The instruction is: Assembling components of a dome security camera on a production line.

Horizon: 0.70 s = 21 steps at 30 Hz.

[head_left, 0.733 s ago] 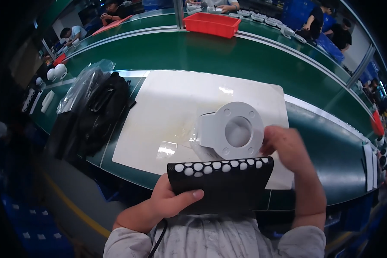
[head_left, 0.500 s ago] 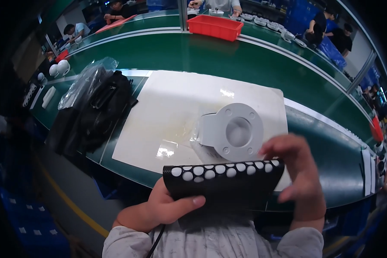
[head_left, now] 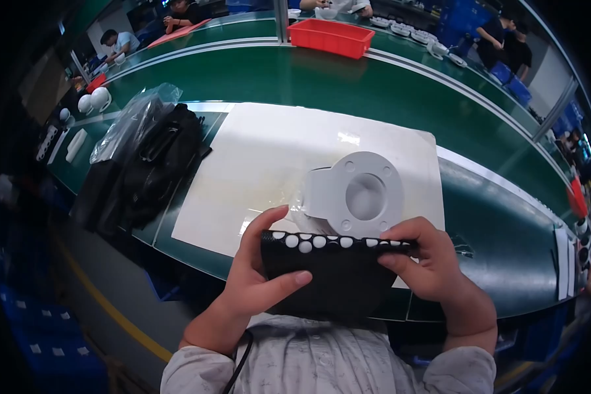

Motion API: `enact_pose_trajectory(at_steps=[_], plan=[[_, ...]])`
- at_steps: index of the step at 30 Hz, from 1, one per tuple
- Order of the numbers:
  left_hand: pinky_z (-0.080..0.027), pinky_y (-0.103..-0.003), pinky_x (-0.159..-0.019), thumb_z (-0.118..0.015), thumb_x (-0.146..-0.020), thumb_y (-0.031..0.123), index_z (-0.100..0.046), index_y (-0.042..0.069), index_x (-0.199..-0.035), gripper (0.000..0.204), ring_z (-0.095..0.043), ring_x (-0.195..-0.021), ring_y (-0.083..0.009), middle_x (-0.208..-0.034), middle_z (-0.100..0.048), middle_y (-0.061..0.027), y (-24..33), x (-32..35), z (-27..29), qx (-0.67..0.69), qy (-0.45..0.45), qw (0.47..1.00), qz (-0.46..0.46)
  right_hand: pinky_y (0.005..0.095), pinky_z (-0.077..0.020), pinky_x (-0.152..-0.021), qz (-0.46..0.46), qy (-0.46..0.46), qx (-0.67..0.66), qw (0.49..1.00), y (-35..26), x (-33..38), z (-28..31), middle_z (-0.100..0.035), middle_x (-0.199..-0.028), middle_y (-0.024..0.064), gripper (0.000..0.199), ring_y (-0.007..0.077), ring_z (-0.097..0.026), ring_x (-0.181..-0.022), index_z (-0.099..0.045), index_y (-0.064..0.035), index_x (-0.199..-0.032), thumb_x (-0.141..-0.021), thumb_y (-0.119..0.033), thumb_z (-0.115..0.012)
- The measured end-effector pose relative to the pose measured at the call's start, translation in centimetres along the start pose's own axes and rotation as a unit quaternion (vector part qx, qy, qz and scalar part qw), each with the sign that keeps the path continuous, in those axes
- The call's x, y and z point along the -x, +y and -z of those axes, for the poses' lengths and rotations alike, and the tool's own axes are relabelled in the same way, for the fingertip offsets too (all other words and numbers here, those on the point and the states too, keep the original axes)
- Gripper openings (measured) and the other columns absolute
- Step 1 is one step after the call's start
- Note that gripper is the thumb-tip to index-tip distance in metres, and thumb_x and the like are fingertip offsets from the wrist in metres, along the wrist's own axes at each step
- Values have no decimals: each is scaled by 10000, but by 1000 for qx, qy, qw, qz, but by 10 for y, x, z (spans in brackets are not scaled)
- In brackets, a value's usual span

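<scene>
A curved black sheet (head_left: 328, 279) with rows of round white pads along its far edge is held up in front of my body. My left hand (head_left: 253, 276) grips its left end, with the thumb lying across the near face. At the right end, my right hand (head_left: 420, 256) pinches the padded edge between thumb and fingers; whether a pad is between them I cannot make out. Just beyond the sheet, a white plastic housing (head_left: 390, 190) with a round ring, a central hollow and small round recesses lies on a white board (head_left: 243, 151).
Left of the board lie a black bag (head_left: 161, 154) and clear plastic wrap (head_left: 128, 128). White round parts (head_left: 100, 98) stand farther left. A red bin (head_left: 331, 39) sits across the green bench (head_left: 243, 75). Other people work along the far side.
My right hand has come down from beside the sheet and taken its right edge. The sheet's padded edge has tilted, and my left index finger has lifted over the far edge.
</scene>
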<state>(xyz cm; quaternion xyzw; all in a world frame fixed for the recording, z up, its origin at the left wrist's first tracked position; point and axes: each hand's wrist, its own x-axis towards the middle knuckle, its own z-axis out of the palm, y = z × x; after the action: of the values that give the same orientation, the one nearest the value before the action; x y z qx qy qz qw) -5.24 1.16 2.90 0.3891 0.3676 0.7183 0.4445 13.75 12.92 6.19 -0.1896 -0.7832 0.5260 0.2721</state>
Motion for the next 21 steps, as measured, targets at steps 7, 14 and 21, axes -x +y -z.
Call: enact_pose_trajectory(at_steps=[7, 14, 21], plan=[[-387, -194, -616, -605, -659, -113, -447, 22, -900, 318, -496, -726, -73, -852, -544, -66, -20, 5, 20, -73, -25, 995, -70, 202, -453, -601, -50, -29, -11, 998, -1, -3, 2, -578, -778, 56, 245, 83, -553, -670, -536, -24, -960, -727, -7, -612], [-343, -187, -505, -645, -680, -49, -493, 9, -758, 181, -447, -572, -53, -661, -525, -26, -21, 5, 15, -167, 50, 981, -85, 216, -470, -638, 9, 68, 29, 997, -12, -4, 16, -611, -861, 69, 235, 102, -576, -704, -567, -25, -913, -688, -20, -637], [-307, -185, -453, -648, -689, -33, -508, 3, -719, 148, -403, -505, -39, -566, -494, 3, -22, 5, 16, -193, 68, 975, -85, 317, -456, -685, 296, 83, 351, 884, -13, -11, 11, -589, -855, 101, 242, 272, -563, -818, -543, -62, -765, -589, 38, -675]])
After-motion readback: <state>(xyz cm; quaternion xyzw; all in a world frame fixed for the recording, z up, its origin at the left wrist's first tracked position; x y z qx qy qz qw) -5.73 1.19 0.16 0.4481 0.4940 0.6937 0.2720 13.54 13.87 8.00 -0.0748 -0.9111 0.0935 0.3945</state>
